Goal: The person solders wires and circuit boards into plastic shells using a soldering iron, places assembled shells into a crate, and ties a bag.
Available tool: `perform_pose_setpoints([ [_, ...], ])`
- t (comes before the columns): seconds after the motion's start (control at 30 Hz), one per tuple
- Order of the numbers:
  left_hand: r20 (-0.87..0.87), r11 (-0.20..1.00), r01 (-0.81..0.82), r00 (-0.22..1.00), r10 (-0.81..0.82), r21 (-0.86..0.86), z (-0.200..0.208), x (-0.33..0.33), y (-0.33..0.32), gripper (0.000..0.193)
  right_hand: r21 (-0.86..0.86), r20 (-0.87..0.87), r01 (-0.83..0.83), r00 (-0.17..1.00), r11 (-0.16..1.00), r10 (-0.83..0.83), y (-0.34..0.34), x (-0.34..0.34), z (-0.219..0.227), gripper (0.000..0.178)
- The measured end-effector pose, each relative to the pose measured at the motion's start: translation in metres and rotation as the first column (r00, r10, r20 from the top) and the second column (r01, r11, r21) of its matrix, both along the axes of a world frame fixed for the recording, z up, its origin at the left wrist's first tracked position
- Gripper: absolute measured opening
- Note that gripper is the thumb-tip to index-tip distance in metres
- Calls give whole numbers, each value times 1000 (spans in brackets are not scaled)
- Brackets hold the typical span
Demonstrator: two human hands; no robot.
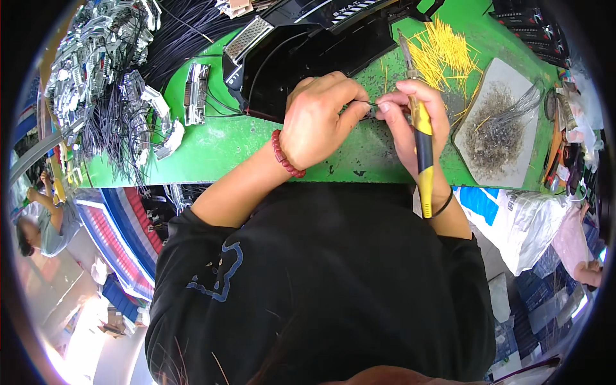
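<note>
Heap of wired metal parts [106, 70] is stacked at bench's far left. Thin dark wire [367, 106] is pinched between fingertips of left hand [317, 119] and right hand [410, 119], above green bench [218, 144]. Yellow-handled soldering iron [420, 138] is gripped in right palm. Wire positioning is judged under way; steady tip contact is called for. Yellow wire pieces [446, 54] lie beyond.

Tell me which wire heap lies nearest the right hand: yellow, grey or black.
The yellow wire heap, just above the right hand; the grey heap lies farther right, the black heap far left.

Soldering iron [420, 122] in right hand [414, 119]
</note>
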State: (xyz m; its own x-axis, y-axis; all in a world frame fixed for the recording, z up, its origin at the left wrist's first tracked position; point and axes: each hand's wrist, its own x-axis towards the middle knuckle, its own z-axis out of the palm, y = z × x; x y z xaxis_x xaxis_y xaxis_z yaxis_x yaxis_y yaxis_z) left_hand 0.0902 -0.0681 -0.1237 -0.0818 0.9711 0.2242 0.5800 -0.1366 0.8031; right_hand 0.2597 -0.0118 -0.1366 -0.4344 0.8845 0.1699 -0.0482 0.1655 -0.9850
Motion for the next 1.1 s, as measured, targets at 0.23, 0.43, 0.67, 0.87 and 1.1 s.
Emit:
perform_pose_setpoints([
  [0.23, 192, 999, -19, 981, 27, -45, 1, -1, 1, 7, 83, 19, -13, 1000, 996, 12, 1, 4, -1, 39],
  [0.43, 242, 999, -26, 970, 36, -44, 2, 5, 1, 6, 116, 48, -31, 999, 993, 26, -1, 3, -4, 43],
  [0.67, 227, 998, -39, 973, 50, -52, 4, 5, 0, 5, 137, -90, 11, 996, 991, 2, -3, 6, 1, 40],
  [0.87, 218, 998, -43, 974, 53, -53, 3, 5, -2, 5, 174, -42, -2, 999, 985, 9, -4, 6, -1, 41],
  [1.1, 206, 998, -26, 978, 37, -53, 4, 5, -2, 5, -73, -105, -33, 994, 997, 25, -5, 3, -3, 37],
])
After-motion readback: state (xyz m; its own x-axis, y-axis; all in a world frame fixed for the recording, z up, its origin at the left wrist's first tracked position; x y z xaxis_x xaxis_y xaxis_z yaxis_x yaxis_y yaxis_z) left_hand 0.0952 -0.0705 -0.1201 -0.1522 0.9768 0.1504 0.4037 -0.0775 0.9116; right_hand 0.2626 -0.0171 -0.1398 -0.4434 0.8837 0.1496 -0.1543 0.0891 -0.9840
